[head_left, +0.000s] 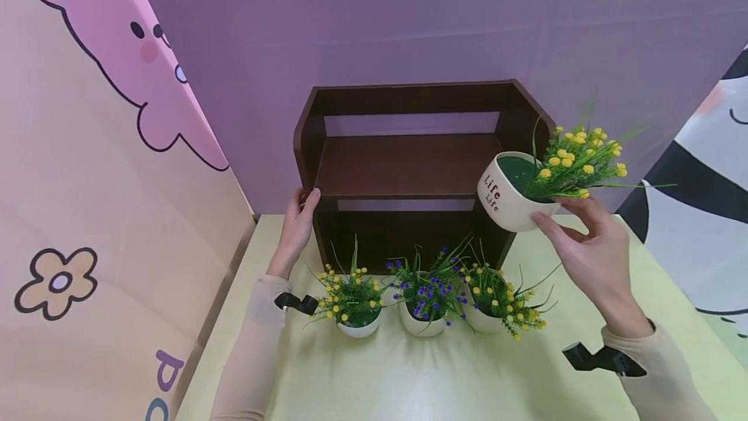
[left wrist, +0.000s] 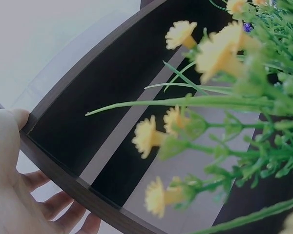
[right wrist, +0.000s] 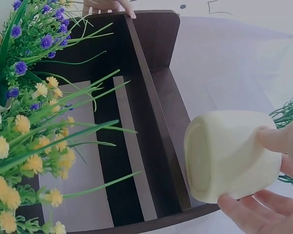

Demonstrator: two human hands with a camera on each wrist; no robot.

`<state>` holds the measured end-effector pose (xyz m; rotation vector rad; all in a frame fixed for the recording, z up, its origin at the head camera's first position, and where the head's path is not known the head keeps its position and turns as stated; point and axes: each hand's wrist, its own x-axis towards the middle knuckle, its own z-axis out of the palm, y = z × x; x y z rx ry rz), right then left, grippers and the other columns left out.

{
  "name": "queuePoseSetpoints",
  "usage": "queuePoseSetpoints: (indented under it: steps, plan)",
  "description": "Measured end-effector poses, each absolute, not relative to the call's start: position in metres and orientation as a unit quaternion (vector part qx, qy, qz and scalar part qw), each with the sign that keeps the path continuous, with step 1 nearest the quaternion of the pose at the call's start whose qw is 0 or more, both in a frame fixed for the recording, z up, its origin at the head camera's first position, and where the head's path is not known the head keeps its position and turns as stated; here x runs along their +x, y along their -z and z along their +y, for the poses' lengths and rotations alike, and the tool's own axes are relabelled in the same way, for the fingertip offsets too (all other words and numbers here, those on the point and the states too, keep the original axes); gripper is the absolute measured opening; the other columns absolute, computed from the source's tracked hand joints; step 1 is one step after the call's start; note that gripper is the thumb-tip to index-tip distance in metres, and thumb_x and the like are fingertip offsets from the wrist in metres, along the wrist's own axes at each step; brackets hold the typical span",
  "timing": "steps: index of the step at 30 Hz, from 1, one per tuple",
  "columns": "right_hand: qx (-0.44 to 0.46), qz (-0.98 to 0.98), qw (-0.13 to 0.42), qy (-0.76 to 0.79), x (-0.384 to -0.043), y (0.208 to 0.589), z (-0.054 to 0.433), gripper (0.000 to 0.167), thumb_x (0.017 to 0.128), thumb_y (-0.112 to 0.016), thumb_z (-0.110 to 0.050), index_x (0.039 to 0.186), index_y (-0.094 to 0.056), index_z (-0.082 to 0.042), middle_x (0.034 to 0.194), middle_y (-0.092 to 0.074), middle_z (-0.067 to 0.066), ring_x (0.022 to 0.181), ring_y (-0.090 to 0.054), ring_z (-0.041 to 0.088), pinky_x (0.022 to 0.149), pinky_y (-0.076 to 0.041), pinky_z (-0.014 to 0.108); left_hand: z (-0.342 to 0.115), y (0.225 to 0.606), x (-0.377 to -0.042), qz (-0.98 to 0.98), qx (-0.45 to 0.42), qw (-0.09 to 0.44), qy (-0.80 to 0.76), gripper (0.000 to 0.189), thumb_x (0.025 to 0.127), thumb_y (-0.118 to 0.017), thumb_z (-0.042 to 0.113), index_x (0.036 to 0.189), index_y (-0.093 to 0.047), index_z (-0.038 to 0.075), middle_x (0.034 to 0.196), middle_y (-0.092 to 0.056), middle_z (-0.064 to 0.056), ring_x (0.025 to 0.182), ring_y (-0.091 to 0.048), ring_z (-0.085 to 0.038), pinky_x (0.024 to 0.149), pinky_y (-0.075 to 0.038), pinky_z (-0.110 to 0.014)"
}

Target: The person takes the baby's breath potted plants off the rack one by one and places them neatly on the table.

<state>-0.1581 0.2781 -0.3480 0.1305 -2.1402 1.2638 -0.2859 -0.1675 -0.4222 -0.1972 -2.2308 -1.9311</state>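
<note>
My right hand [head_left: 602, 255] holds a white flowerpot [head_left: 514, 213] with yellow flowers, thumb and fingers on its sides. "Life" is printed on it. The pot is tilted and raised near the right end of a dark brown two-tier shelf [head_left: 409, 164]; its pale base [right wrist: 200, 156] faces the right wrist camera. My left hand [head_left: 296, 229] grips the shelf's left side panel [left wrist: 63, 183], thumb on one face and fingers round the other. In front of the shelf stand a left yellow-flowered pot [head_left: 359, 323], a purple-flowered pot [head_left: 423, 323] and a right yellow-flowered pot [head_left: 485, 320].
The shelf stands on a pale table [head_left: 403, 382] before a purple backdrop [head_left: 409, 18]. A cartoon-printed panel [head_left: 117, 213] borders the left side, and another printed panel [head_left: 701, 213] the right. Leaves and flowers [left wrist: 224, 58] cover much of the left wrist view.
</note>
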Motion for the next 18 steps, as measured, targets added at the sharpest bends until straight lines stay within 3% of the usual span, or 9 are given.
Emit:
queuePoseSetpoints:
  steps: [7, 15, 18]
  plan:
    - [0.045, -0.816, 0.312, -0.485, -0.149, 0.349, 0.287, 0.041, 0.088, -0.082, 0.003, 0.126, -0.074, -0.012, 0.117, -0.066, -0.018, 0.112, -0.066, -0.012, 0.083, -0.053, 0.004, -0.168, 0.422, -0.286, -0.754, -0.062, 0.091, 0.648, 0.059, 0.114, -0.048, 0.041, 0.158, -0.038, 0.004, 0.158, -0.045, -0.022, 0.151, -0.042, -0.039, 0.127, -0.034, -0.058]
    - [0.06, -0.798, 0.328, -0.503, -0.138, 0.34, 0.292, 0.061, 0.083, -0.078, 0.019, 0.139, -0.07, -0.005, 0.132, -0.072, -0.009, 0.119, -0.069, -0.001, 0.084, -0.057, 0.01, -0.168, 0.422, -0.286, -0.755, -0.061, 0.093, 0.646, 0.06, 0.114, -0.048, 0.041, 0.158, -0.037, 0.002, 0.158, -0.045, -0.024, 0.151, -0.043, -0.041, 0.126, -0.034, -0.059]
    - [0.058, -0.802, 0.322, -0.499, -0.134, 0.339, 0.296, 0.058, 0.083, -0.079, 0.019, 0.136, -0.071, -0.004, 0.129, -0.073, -0.007, 0.119, -0.069, -0.001, 0.083, -0.058, 0.011, -0.168, 0.423, -0.287, -0.755, -0.058, 0.094, 0.647, 0.06, 0.113, -0.048, 0.041, 0.158, -0.037, 0.003, 0.158, -0.045, -0.024, 0.151, -0.043, -0.041, 0.126, -0.034, -0.059]
